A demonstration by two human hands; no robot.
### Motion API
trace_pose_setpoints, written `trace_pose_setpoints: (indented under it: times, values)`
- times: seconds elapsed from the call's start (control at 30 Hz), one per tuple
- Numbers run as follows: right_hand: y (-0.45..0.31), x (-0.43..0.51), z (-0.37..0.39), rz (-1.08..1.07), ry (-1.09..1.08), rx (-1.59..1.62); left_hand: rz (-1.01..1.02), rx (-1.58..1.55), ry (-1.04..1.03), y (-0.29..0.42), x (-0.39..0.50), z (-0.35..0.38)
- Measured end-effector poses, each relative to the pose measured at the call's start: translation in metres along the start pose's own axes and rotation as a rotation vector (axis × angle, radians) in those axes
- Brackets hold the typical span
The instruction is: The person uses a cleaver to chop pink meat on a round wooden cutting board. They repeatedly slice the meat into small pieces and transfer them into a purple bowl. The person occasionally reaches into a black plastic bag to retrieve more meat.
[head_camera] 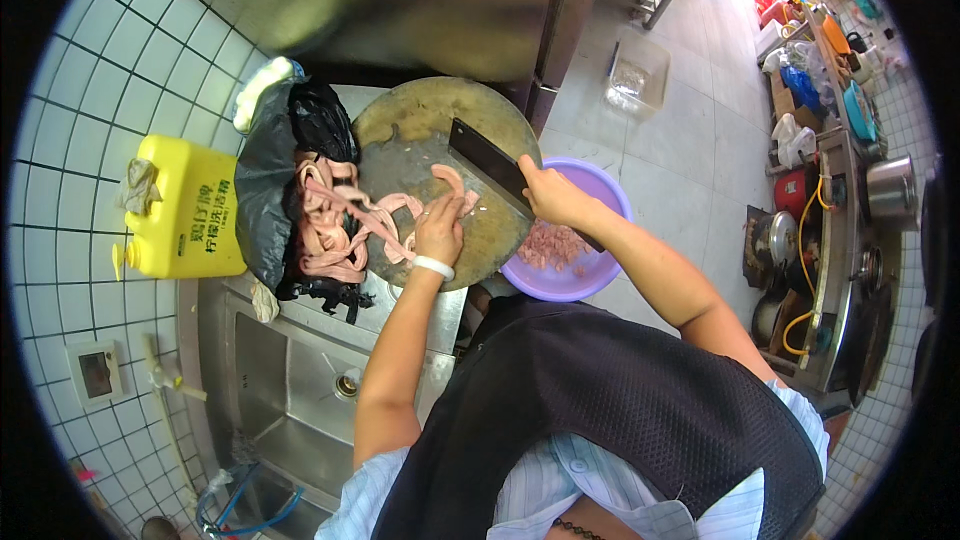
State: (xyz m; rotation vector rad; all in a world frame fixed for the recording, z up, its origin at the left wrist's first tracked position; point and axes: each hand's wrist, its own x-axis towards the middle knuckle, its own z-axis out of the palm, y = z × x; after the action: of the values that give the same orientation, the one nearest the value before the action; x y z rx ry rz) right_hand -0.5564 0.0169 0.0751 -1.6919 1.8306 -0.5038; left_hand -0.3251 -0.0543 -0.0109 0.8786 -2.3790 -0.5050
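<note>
My right hand (551, 193) grips a cleaver (487, 165) with a wide dark blade, held at the right part of a round wooden chopping block (450, 101). My left hand (439, 232), with a white bangle at the wrist, rests on pale pink strips of raw meat or intestine (401, 206) on the block. More long strips (334, 240) spill from a black plastic bag (266, 180) at the block's left. Below the cleaver's handle end, small cut pieces (551, 246) lie in a purple plastic basin (574, 285), partly hidden by my right arm.
A yellow detergent jug (191, 210) stands beside the bag by the tiled wall. Nearer me at left is a stainless steel sink (315, 427). A clear plastic tub (641, 75) sits on the floor beyond the basin. Pots and a stove (840, 300) line the right side.
</note>
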Motion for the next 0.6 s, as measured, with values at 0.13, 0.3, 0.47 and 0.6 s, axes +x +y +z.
trace_pose_setpoints:
  times: [0.13,0.3,0.47,0.6]
  values:
    - [-0.002,0.001,0.005,0.013,-0.022,-0.002,0.034,-0.001,0.027,0.006,-0.007,-0.011]
    - [0.0,-0.002,0.006,0.001,-0.006,-0.021,-0.146,0.191,-0.046,0.005,-0.02,-0.034]
    - [-0.007,0.001,0.005,0.059,-0.05,-0.024,-0.385,0.24,-0.086,0.014,0.011,-0.003]
    - [-0.01,-0.001,0.005,0.058,-0.046,-0.035,-0.413,0.228,-0.07,0.016,0.036,0.003]
